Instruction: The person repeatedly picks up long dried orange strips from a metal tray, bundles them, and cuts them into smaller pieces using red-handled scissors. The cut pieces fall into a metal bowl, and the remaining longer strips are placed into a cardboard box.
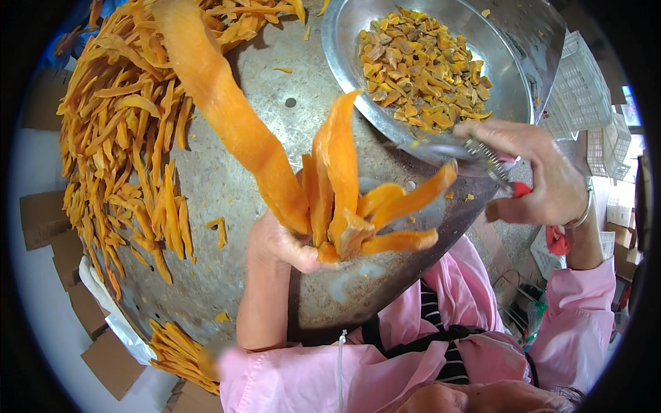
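My left hand (289, 245) grips a bunch of orange dried strips (338, 170), perhaps sweet potato or mango, that fan upward and to the right over the metal table (258, 98). One long, wide strip (222, 108) reaches from the bunch to the upper left. In my right hand (542, 175) is a pair of spring-loaded hand snips (488, 157) with some red on the handle; the blades are blurred and point left, near the rim of a metal basin (346, 77). Small cut pieces (423, 67) of the same orange stuff lie in the basin.
A big heap of orange strips (124, 108) covers the table's left side. Another bundle (181, 356) lies at the lower left edge. White plastic crates (583, 82) stand at the right, beyond the table. Flattened cardboard (111, 364) lies on the floor at the left.
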